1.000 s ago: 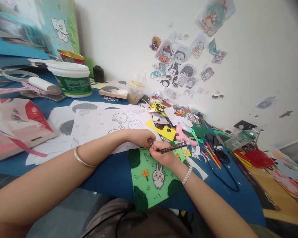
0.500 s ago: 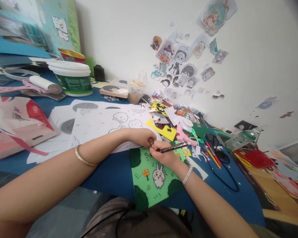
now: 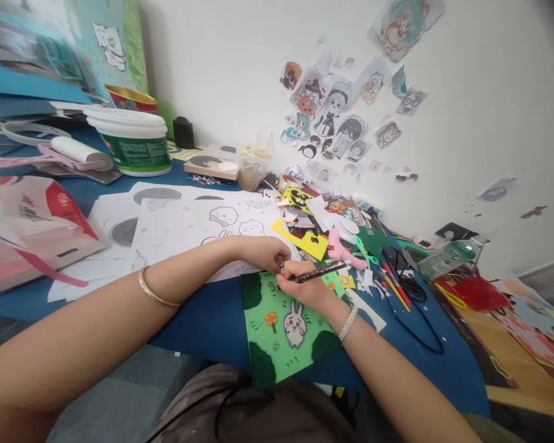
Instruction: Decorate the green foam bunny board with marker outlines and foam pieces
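A dark patterned pen (image 3: 320,271) is gripped by my right hand (image 3: 302,285), its back end pointing right. Just left of it, my left hand (image 3: 264,251) is curled with its fingertips pinched, nearly touching the right fingers. Whatever lies between those left fingertips is too small and hidden to name. Under both hands is a green picture sheet (image 3: 284,362) with dark green patches, which overhangs the table's front edge. A white rabbit figure (image 3: 295,329) and an orange flower (image 3: 271,319) show on it. My right hand covers part of its upper area.
Printed line-drawing sheets (image 3: 175,237) lie left of the hands on the blue table (image 3: 203,320). Behind are yellow scraps (image 3: 300,239), a pink glue gun (image 3: 339,249) and green scissors (image 3: 364,251). A white-lidded tub (image 3: 136,144) and a plastic bottle (image 3: 452,255) stand farther out.
The pen's back end has dipped and shifted slightly left as my right hand moved a little. My left hand stays pinched in about the same place. The view has shifted slightly.
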The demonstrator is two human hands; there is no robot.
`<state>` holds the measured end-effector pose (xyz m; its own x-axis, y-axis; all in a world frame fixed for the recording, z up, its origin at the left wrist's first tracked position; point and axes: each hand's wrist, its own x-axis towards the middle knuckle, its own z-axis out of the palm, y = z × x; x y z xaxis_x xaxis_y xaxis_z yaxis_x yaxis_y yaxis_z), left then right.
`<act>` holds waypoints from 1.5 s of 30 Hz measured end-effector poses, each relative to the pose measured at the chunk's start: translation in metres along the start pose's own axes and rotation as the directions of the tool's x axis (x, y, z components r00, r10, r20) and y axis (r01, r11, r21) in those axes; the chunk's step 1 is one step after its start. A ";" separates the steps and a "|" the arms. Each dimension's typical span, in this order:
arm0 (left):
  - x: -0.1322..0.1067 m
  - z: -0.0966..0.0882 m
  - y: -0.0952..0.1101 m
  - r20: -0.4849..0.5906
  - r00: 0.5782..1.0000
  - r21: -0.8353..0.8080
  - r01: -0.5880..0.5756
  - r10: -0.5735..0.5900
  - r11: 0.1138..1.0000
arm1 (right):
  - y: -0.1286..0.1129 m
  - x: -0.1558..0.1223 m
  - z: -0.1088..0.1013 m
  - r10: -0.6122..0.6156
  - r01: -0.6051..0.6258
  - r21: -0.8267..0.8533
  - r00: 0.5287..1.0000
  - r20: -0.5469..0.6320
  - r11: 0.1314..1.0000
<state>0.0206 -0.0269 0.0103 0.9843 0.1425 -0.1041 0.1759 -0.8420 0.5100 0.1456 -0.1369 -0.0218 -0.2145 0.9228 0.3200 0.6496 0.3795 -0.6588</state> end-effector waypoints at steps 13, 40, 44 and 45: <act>0.000 0.001 -0.003 0.008 1.000 -0.035 -0.017 0.017 0.999 | -0.002 -0.002 -0.001 -0.006 0.006 -0.005 1.000 -0.002 1.000; -0.011 -0.010 -0.001 -0.150 0.985 -0.025 0.082 -0.085 0.996 | -0.002 -0.007 -0.038 0.126 0.142 0.311 0.703 -0.700 0.940; -0.010 -0.009 -0.008 -0.249 0.956 0.020 0.165 -0.155 0.986 | -0.019 -0.021 -0.033 -0.004 0.186 0.289 0.847 -0.532 0.939; -0.009 -0.008 -0.010 -0.265 0.949 0.037 0.187 -0.171 0.982 | -0.023 -0.026 -0.028 -0.038 0.181 0.270 0.886 -0.462 0.946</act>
<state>0.0096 -0.0159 0.0132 0.9081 0.4167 0.0405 0.3559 -0.8193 0.4495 0.1566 -0.1710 0.0040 0.1225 0.7724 0.6232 0.3789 0.5440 -0.7487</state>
